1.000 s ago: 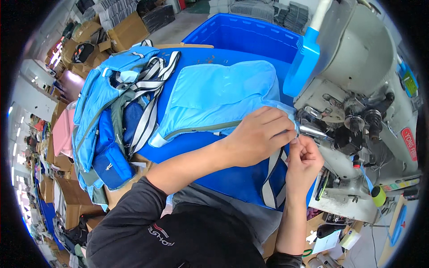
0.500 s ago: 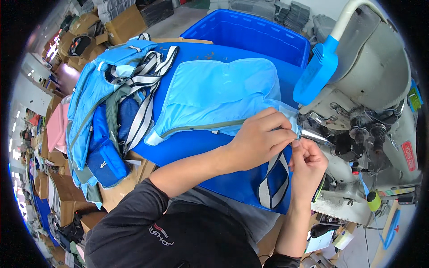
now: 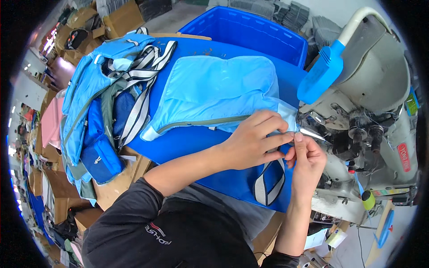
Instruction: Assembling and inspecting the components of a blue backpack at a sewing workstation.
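A light blue fabric bag [image 3: 219, 85] with a dark green zipper lies flat on the blue table. At its right end, beside the sewing machine [image 3: 353, 125], my two hands meet with fingertips together. My left hand [image 3: 259, 140] is closed in a pinch on the bag's narrow edge, its palm facing down. My right hand [image 3: 307, 156] pinches at the same spot with thumb and forefinger, the other fingers curled. Just what lies between the fingertips is mostly hidden. Below my left hand a white and black webbing strap [image 3: 269, 187] hangs in a loop.
More light blue bags [image 3: 85, 89] with striped straps [image 3: 138, 102] are heaped on the left. A deep blue bin [image 3: 246, 31] stands beyond the blue table [image 3: 187, 163]. A blue plastic holder [image 3: 319, 73] hangs on the machine's pale curved tube. Cardboard boxes [image 3: 120, 20] stand behind.
The whole view has shifted slightly. My fingers have changed position a little at the bag's edge, the left ones spreading more over the right thumb. The bag remains nearly in place.
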Demonstrator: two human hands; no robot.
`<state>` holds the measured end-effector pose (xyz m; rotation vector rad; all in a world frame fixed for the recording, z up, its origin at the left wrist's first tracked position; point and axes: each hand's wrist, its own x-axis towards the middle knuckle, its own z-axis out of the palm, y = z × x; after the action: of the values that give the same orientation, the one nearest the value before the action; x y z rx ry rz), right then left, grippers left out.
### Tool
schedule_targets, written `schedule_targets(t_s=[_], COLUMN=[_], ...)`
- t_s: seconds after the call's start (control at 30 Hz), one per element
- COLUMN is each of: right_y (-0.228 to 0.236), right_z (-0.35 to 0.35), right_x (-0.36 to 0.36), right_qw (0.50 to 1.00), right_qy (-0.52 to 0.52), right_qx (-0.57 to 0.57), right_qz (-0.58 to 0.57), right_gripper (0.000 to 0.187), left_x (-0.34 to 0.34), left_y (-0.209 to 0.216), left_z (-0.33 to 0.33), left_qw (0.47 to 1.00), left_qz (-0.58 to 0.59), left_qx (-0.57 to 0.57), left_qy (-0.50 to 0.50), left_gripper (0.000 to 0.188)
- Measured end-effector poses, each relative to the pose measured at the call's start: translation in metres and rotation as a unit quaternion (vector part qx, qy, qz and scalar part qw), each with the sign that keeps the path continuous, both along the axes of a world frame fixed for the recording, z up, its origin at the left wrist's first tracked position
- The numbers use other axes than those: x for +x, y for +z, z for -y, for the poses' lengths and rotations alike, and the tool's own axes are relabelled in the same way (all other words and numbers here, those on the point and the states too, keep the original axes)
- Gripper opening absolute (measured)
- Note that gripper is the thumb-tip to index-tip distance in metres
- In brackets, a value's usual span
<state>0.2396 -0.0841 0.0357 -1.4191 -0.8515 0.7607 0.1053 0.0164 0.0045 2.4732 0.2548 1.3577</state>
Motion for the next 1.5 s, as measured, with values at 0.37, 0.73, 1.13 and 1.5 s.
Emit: schedule_targets(t_s=[0.37, 0.73, 1.13, 1.5], right_y=[-0.005, 0.004, 0.063, 0.166], right_z=[-0.003, 0.009, 0.17, 0.237], right_x=[-0.011, -0.007, 0.139, 0.409], right_qw=[0.998, 0.997, 0.896, 0.716], right_qy=[-0.07, -0.058, -0.325, -0.445], right_qx=[0.004, -0.048, 0.05, -0.077], right_qz=[-0.006, 0.023, 0.299, 0.533], right_gripper=[0.028, 0.023, 0.033, 0.056], left_x=[0.004, 0.006, 0.01, 0.009], left_y=[-0.008, 0.007, 0.003, 0.005], left_z=[-0.012, -0.015, -0.019, -0.025], left_qw=[0.988, 0.979, 0.979, 0.977], left_qz=[0.03, -0.042, -0.038, -0.039], left_qx=[0.153, 0.191, 0.196, 0.203], left_qy=[0.016, 0.054, 0.046, 0.059], left_gripper=[0.033, 0.03, 0.029, 0.026])
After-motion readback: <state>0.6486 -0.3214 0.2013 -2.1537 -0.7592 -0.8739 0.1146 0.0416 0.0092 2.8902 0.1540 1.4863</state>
